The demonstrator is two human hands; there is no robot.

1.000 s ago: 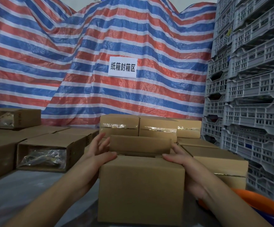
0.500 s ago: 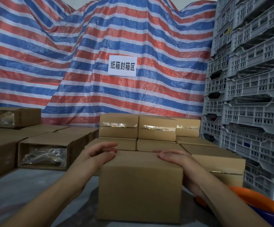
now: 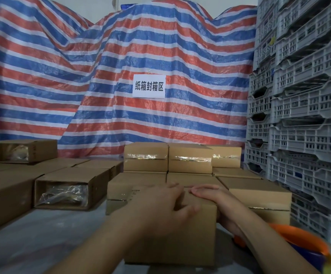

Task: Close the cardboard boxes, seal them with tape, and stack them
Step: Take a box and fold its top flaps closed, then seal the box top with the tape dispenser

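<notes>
Plain brown cardboard box (image 3: 182, 236) upright on grey surface, top flaps folded shut, untaped

Bare grey worktop (image 3: 42, 240) is lying open on the near left, giving a hand free passage toward the cardboard box (image 3: 172, 234) in the middle. Open-ended boxes (image 3: 69, 188) are blocking the far left. Taped boxes (image 3: 188, 158) are standing stacked just behind the middle box, closing the far side. A sealed box (image 3: 259, 196) and an orange basin (image 3: 299, 240) are crowding the right, with grey plastic crates (image 3: 307, 115) walling that side. Above the boxes the air is standing open.
</notes>
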